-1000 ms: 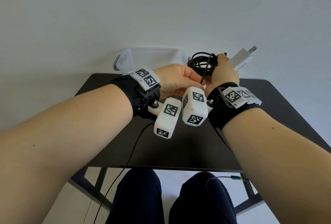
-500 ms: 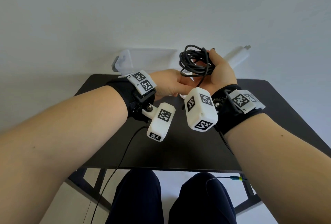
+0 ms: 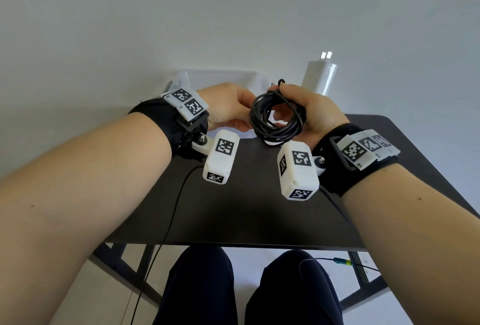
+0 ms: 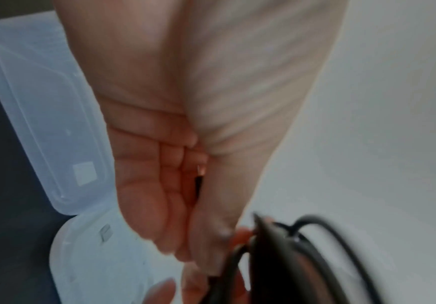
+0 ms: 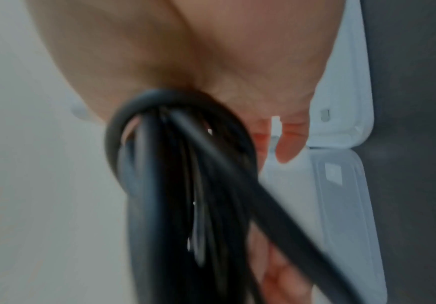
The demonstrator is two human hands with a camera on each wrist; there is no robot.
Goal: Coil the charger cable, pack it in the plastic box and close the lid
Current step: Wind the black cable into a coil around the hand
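My right hand point(image 3: 315, 114) grips the black charger cable point(image 3: 262, 127), wound into a loose coil, above the table's far edge. The white charger plug point(image 3: 319, 75) sticks up behind this hand, prongs upward. My left hand point(image 3: 226, 106) is just left of the coil, its fingers reaching toward it. In the left wrist view a small metal-tipped plug end point(image 4: 199, 171) shows pinched between thumb and fingers, with the blurred cable point(image 4: 315, 257) beside them. The cable point(image 5: 185, 164) fills the right wrist view. The clear plastic box point(image 3: 220, 76) lies open behind my hands, its lid point(image 4: 42, 102) folded back.
A small dark table point(image 3: 246, 207) stands against a pale wall. The open box point(image 5: 346, 205) sits at its far edge. Thin black leads point(image 3: 168, 220) hang from my wrist cameras over the front edge. My knees are under the table.
My right hand has turned and lowered the coil so its loops face me, and the charger plug now points straight up. My left hand has drawn slightly left of the coil.
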